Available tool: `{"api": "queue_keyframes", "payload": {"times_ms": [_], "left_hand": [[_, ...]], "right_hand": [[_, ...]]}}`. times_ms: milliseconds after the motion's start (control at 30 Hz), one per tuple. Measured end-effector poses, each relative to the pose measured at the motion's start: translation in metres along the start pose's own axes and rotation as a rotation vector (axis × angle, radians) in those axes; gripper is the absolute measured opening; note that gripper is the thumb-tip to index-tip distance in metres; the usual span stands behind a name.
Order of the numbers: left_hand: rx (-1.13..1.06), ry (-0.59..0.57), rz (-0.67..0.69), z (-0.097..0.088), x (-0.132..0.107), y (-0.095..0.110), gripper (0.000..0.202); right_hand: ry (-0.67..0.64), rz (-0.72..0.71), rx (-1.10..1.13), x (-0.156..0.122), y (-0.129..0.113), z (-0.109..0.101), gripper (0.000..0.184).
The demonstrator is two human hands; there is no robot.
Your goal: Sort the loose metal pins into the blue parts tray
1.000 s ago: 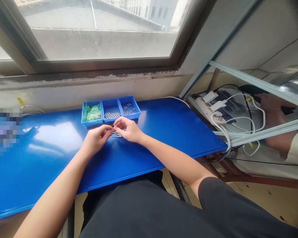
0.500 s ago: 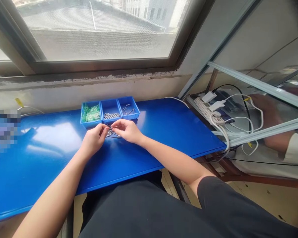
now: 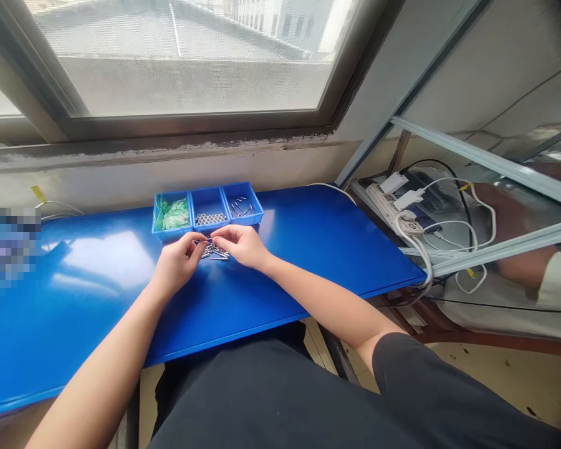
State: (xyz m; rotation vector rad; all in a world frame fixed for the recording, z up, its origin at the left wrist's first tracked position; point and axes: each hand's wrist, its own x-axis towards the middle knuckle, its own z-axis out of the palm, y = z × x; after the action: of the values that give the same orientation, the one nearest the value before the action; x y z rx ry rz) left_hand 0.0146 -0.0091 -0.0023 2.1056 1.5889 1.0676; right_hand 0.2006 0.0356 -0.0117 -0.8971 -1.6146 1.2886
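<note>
My left hand (image 3: 180, 259) and my right hand (image 3: 240, 244) meet just in front of the blue bins, fingertips nearly touching. Both are closed in a pinch, and between them shows a thin dark metal piece too small to name. Under the fingers a pile of small metal pins (image 3: 217, 252) lies on the blue table; my hands partly cover it. Behind stand three joined blue bins. The left bin (image 3: 172, 235) contains green plastic packets (image 3: 174, 214), the middle one round metal rings (image 3: 210, 219), the right one a few loose metal pins (image 3: 241, 206).
The blue table (image 3: 327, 249) runs along a wall below a window (image 3: 191, 81). At the right, a metal frame (image 3: 495, 159) borders a power strip (image 3: 386, 202) with white chargers and cables. A pixelated patch hides the far left. Another person's arm (image 3: 518, 243) shows behind the frame.
My fingertips have shifted slightly, with the right fingers now closer to the left ones. More of the metal pile shows beneath them. The bins have stayed in place.
</note>
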Motion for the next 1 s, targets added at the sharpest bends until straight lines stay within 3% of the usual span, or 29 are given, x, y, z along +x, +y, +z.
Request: {"api": "queue_keyframes", "payload": {"times_ms": [367,633,1000], "left_hand": [[0.001,-0.014,-0.019,-0.0011,0.0004,0.0004,0.027],[-0.005,0.051,0.010,-0.0010,0.0005,0.0009,0.024],[0.044,0.025,0.001,-0.0016,0.0015,0.0005,0.026]], "right_hand": [[0.034,-0.018,0.044,0.0001,-0.0003,0.0013,0.030],[0.038,0.009,0.062,0.0015,0.0019,0.0012,0.030],[0.038,0.003,0.064,0.0002,0.0012,0.0018,0.029]]}}
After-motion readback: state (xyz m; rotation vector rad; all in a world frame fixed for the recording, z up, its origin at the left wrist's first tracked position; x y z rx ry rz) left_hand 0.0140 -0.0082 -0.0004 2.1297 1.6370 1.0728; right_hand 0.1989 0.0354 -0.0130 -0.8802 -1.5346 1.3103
